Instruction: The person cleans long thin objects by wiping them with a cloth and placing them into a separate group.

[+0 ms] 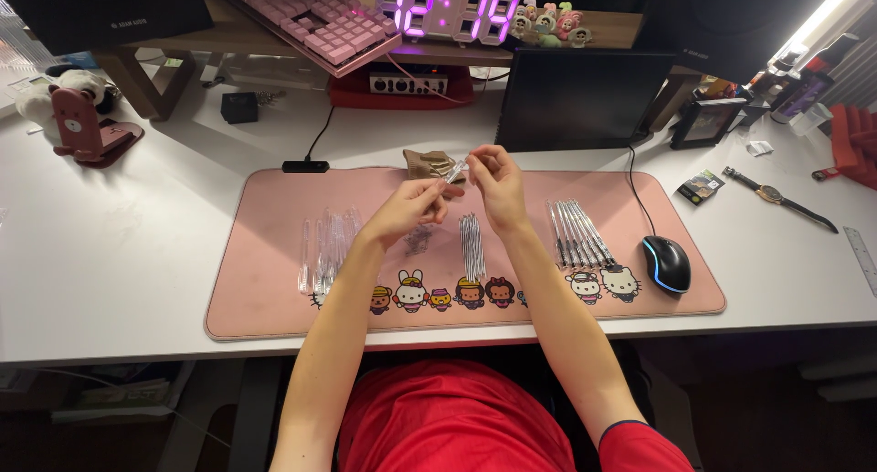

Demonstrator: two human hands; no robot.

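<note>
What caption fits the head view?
Both hands hold a small clear plastic tube above a pink rectangular desk mat.

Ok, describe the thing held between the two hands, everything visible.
The clear tube is a small, slim, see-through piece that looks like plastic, much like the clear barrels lying on the pink desk mat. It is tilted, raised above the mat in front of a brown pouch. The left hand pinches its lower end and the right hand its upper end. Any finer detail is too small to tell.
</note>
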